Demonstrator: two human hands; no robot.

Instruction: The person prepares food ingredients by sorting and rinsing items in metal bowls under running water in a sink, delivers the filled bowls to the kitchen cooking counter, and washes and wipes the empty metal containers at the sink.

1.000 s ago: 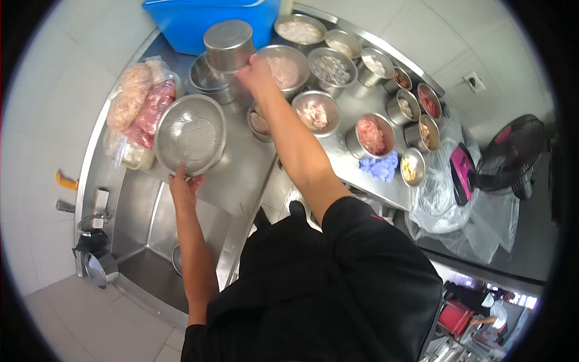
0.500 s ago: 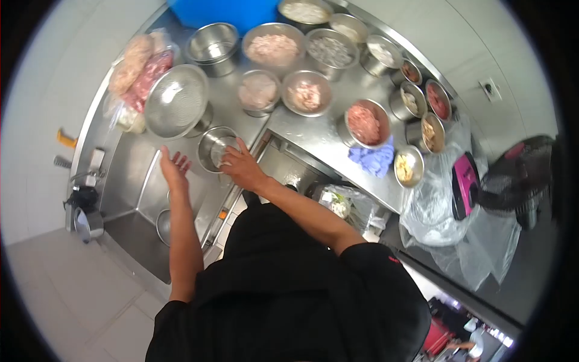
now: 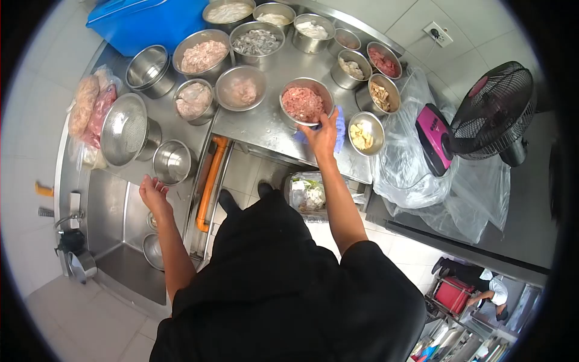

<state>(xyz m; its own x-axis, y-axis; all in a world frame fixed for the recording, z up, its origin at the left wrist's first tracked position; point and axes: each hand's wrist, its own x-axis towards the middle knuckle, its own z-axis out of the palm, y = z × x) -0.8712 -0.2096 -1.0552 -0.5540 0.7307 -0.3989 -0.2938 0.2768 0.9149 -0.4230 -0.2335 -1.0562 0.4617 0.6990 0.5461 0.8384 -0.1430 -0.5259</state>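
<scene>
A metal bowl of minced meat (image 3: pixel 303 104) stands on the counter over a crumpled blue cloth (image 3: pixel 339 128). My right hand (image 3: pixel 323 137) is at its near rim, with thumb and fingers closed on the edge. My left hand (image 3: pixel 155 194) holds nothing; its fingers are slightly curled and apart. It hovers by the sink, just below an empty steel bowl (image 3: pixel 173 161). Behind that bowl, a perforated metal strainer (image 3: pixel 125 128) rests tilted on another container. A small bowl of yellow pieces (image 3: pixel 362 137) stands right of my right hand.
Several metal bowls of meat, such as one of pale mince (image 3: pixel 204 57), line the back. Bagged meat (image 3: pixel 90 114) lies left. The sink (image 3: pixel 108 205) holds small bowls. A fan (image 3: pixel 491 114) and plastic bags (image 3: pixel 416 175) are right. Another person (image 3: pixel 482 283) is far off, lower right.
My right hand has left the empty steel bowl and moved right to the minced meat bowl. My left hand stays near the sink. The view has shifted to the right.
</scene>
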